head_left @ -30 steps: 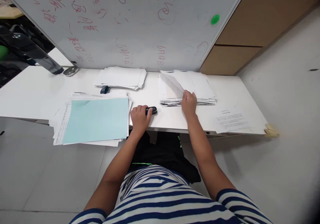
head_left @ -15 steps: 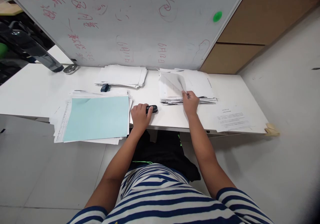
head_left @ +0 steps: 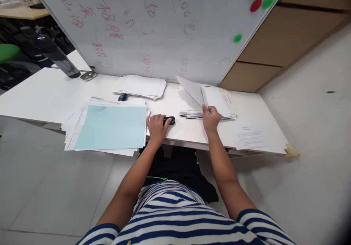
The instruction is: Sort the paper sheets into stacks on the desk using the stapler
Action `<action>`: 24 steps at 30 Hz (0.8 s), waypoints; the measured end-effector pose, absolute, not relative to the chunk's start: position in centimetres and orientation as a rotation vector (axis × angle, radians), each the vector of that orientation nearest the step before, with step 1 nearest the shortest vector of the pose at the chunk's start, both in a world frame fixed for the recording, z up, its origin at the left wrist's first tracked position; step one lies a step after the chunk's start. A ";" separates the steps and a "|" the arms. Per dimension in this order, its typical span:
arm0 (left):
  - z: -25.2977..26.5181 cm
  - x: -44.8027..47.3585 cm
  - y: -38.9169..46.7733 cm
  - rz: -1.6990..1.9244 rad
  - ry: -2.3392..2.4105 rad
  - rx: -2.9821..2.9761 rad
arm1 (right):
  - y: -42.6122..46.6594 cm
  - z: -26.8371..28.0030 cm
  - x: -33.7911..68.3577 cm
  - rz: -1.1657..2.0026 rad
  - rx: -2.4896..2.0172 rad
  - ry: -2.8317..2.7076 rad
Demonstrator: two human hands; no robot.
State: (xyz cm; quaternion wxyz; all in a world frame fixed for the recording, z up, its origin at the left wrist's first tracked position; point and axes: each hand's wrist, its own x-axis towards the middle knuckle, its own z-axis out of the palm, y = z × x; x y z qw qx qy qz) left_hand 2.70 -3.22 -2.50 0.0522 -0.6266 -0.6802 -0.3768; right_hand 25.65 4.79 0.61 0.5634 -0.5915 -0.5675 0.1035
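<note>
**Paper lifted by R hand, stapler held under L hand, at a narrow desk**

The two hands are held well apart above the front edge of the white desk (head_left: 189,131). The black stapler (head_left: 171,120) is clasped from above by the L hand (head_left: 157,127); only its rounded R end is left exposed, beside the thumb, & the rest is hidden by the palm. The raised paper (head_left: 189,90) is pinched at its near edge betw. thumb & fingers of the R hand (head_left: 211,121); it is tilted up & curved over the R stack (head_left: 219,100), & its no. of sheets cannot be told. The R stack is laid flat nr. the whiteboard (head_left: 164,51), w/ uneven edges.

To the L of the L hand, a blue-green sheet (head_left: 112,128) is set on top of a loose pile (head_left: 70,131), by which the front edge of the desk is overhung. Behind these, a second stack (head_left: 142,86) is placed, w/ a small dark object (head_left: 123,97) just in front. Farther L, a mouse (head_left: 88,76) & a bottle (head_left: 59,57) are seen side by side. At far R, a printed sheet (head_left: 250,138) is laid flat; its text is too small to be read.
</note>
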 end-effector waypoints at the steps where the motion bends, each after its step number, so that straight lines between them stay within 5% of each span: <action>1: -2.5 2.8 -3.3 -1.166 -2.071 -1.886 | 3.9 1.4 25.5 0.218 -1.364 -1.329; 18: 8.8 3.7 -5.2 -2.651 -1.831 -1.950 | -3.7 8.9 28.3 0.375 -0.977 -0.997; 24: 8.9 5.0 -5.6 -2.745 -1.856 -1.838 | -5.0 9.9 28.9 0.167 -1.155 -1.003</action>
